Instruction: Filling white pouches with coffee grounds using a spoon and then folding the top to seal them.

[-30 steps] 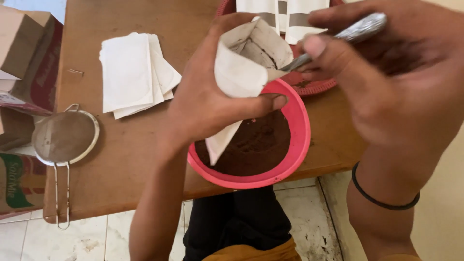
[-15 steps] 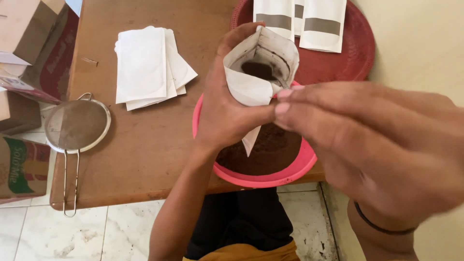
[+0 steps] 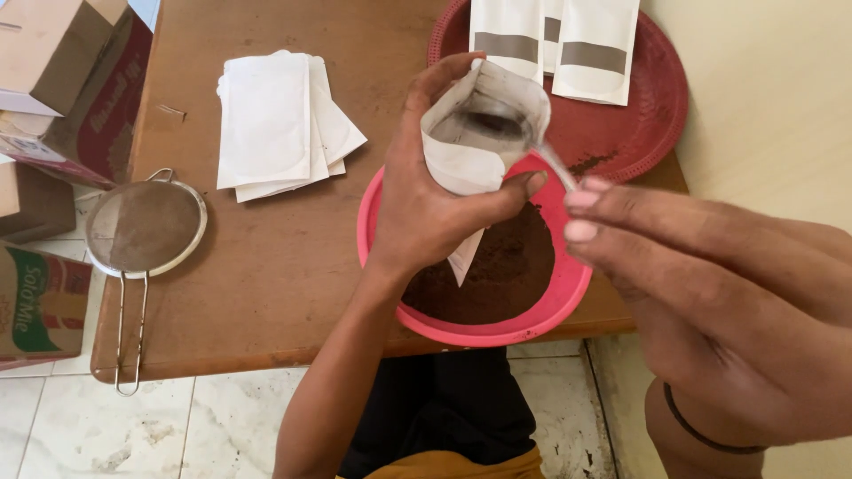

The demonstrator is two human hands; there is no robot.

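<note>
Spoon (image 3: 519,131) now tipped inside open paper pouch (image 3: 475,151), left hand (image 3: 426,204) fingers wrapped round pouch above pink bowl (image 3: 568,293) at surface front edge; right hand (image 3: 710,293) fingers pinch spoon handle; powder going in.

Bare wooden table (image 3: 293,257) lies open between the pink bowl (image 3: 541,315) and the metal sieve (image 3: 146,226). A stack of white pouches (image 3: 275,124) takes the middle; cardboard boxes (image 3: 62,71) block the far-left edge. The red tray (image 3: 652,115) with 3 pouches (image 3: 555,40) fills the far-right corner, just beside the wall (image 3: 763,89).
</note>
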